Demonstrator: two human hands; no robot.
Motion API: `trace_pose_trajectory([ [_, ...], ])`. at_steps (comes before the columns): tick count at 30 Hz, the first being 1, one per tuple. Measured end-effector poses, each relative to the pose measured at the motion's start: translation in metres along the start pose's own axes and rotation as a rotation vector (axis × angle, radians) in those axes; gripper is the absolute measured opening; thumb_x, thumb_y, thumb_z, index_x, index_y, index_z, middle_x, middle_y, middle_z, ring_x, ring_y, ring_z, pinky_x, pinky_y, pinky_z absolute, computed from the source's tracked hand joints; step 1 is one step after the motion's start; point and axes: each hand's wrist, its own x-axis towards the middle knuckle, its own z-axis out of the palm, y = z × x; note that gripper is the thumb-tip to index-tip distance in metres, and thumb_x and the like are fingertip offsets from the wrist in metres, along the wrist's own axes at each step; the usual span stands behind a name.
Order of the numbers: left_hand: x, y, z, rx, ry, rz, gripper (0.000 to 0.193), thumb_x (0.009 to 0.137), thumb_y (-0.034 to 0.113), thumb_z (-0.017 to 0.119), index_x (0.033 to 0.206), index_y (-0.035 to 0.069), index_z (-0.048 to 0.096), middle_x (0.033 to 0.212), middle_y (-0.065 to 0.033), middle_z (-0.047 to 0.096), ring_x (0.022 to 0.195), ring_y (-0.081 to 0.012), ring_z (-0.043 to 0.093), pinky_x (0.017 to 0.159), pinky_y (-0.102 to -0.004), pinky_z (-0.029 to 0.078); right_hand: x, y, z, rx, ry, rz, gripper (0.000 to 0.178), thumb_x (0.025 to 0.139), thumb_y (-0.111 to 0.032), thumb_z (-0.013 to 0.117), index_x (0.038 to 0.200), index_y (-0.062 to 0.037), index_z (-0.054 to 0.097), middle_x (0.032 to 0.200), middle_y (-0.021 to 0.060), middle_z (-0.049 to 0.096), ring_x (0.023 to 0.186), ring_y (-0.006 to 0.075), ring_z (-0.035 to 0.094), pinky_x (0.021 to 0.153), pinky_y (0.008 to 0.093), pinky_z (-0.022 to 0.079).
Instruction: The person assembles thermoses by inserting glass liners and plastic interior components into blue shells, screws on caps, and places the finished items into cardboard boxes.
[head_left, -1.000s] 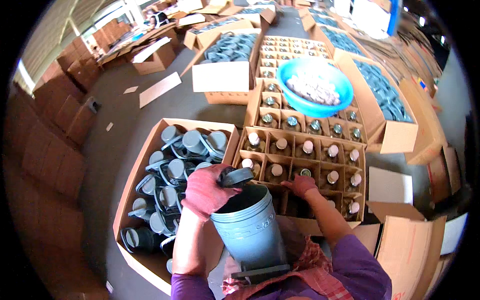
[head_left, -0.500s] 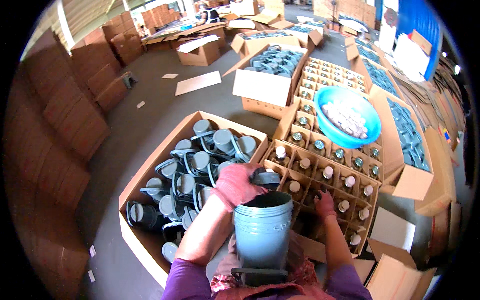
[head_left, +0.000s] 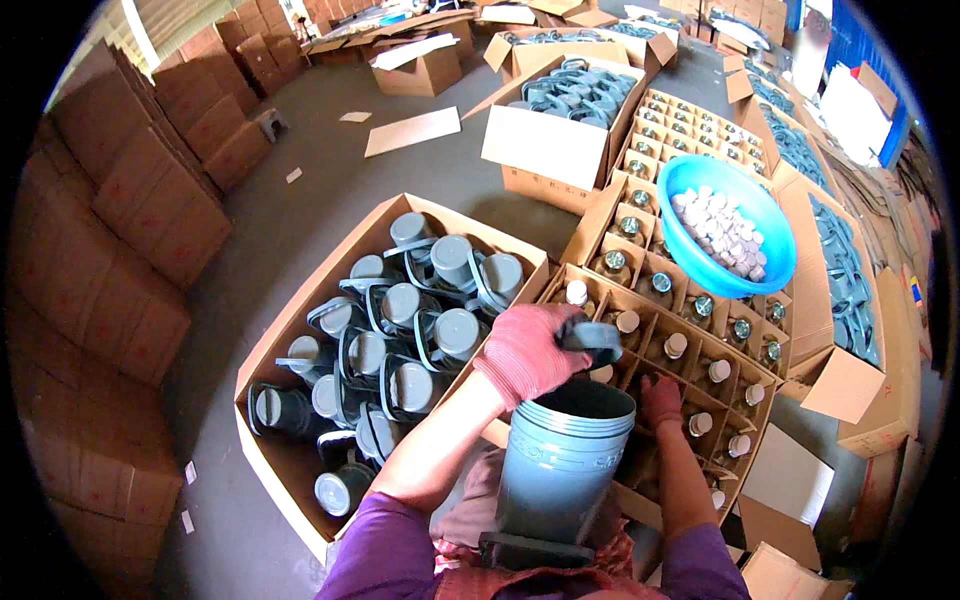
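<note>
My left hand, in a reddish knit glove, is closed on a dark blue-grey lid-like piece above the mouth of a blue-grey flask shell. The shell stands open end up, slightly tilted, against my lap, with a threaded rim and a dark handle near its bottom. My right hand, also gloved, reaches down into a compartment of the divided carton; its fingertips are hidden. Around it stand glass bottles with pale stoppers. Left of my hands, an open carton holds several grey flask shells with handles.
A blue basin of small pale stoppers rests on the farther divided cartons of bottles. Open boxes of blue-grey parts stand beyond, with another at the right. Brown cartons are stacked along the left.
The view has shifted. My right hand has sunk deeper among the bottle compartments. My left hand still holds the lid-like piece, now more fully in sight above the flask shell.
</note>
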Motion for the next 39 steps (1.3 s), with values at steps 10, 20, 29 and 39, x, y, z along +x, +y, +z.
trace_pose_trajectory([
  [10,-0.01,-0.135,0.071,-1.723,0.281,-0.406,0.031,0.089,0.024,0.055,0.109,0.001,0.059,0.104,-0.0078,0.063,0.094,-0.0184,0.058,0.083,-0.0302,0.047,-0.041,-0.002,-0.006,-0.169,-0.016,-0.308,0.088,0.06,-0.034,0.075,0.134,-0.0089,0.034,0.112,0.0215,0.052,0.105,0.0369,0.051,0.087,0.0425,0.045],
  [20,-0.045,-0.083,0.112,-1.63,0.099,-0.296,0.05,0.091,0.044,0.039,0.127,0.01,0.046,0.124,-0.0109,0.052,0.114,-0.0275,0.049,0.096,-0.0445,0.041,-0.07,-0.106,-0.21,0.141,0.256,-0.595,0.083,0.057,-0.015,0.073,0.133,-0.0145,0.039,0.106,0.0193,0.054,0.1,0.0376,0.051,0.087,0.0439,0.042],
  [29,-0.022,-0.024,0.049,-1.644,0.164,0.033,0.053,0.09,0.047,0.04,0.127,0.009,0.046,0.125,-0.0113,0.051,0.115,-0.0282,0.049,0.096,-0.045,0.04,-0.133,-0.194,-0.297,0.132,0.114,-1.575,0.068,0.056,-0.021,0.075,0.12,-0.014,0.051,0.103,0.009,0.055,0.098,0.0297,0.052,0.081,0.0386,0.045],
  [39,-0.042,-0.037,0.002,-1.682,0.457,0.3,0.057,0.089,0.05,0.041,0.126,0.008,0.047,0.126,-0.0117,0.051,0.116,-0.029,0.048,0.096,-0.0456,0.04,-0.062,-0.179,-0.243,1.633,-0.028,-0.661,0.04,0.091,-0.03,0.049,0.116,0.0011,0.053,0.105,0.0039,0.057,0.103,0.0147,0.052,0.09,0.0262,0.04],
])
